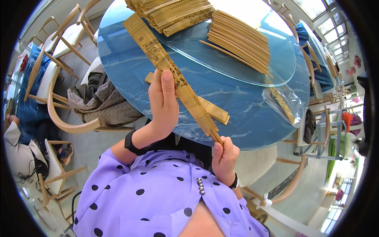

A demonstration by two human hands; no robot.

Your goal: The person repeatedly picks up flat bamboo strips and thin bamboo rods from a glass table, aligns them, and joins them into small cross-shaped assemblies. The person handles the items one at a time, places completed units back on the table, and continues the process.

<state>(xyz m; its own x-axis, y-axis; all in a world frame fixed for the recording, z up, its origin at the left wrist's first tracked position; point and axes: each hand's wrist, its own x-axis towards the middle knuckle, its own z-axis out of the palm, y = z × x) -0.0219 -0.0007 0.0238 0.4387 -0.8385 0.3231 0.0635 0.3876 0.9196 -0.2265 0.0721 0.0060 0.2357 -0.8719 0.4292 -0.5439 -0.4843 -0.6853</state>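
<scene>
My left hand [164, 104] holds a long tan paper chopstick sleeve [149, 45] slantwise over the table's near edge, thumb on top. At its lower end, my right hand [225, 160] pinches the ends of wooden chopsticks [216, 136], whose upper part is inside the paper. Beneath lies another paper sleeve [216, 111] on the table, crossed by the held one. Beyond my left hand is a thick pile of printed paper sleeves [173, 15]. To its right, bare wooden chopsticks [239, 39] lie side by side, one slightly apart at the near side.
The round table [237, 132] has a blue marbled top and a raised glass turntable [282, 77]. A clear plastic bag [281, 94] with a sleeve in it lies at the right edge. At the left, a patterned bag [100, 100] rests on a wooden chair [75, 126].
</scene>
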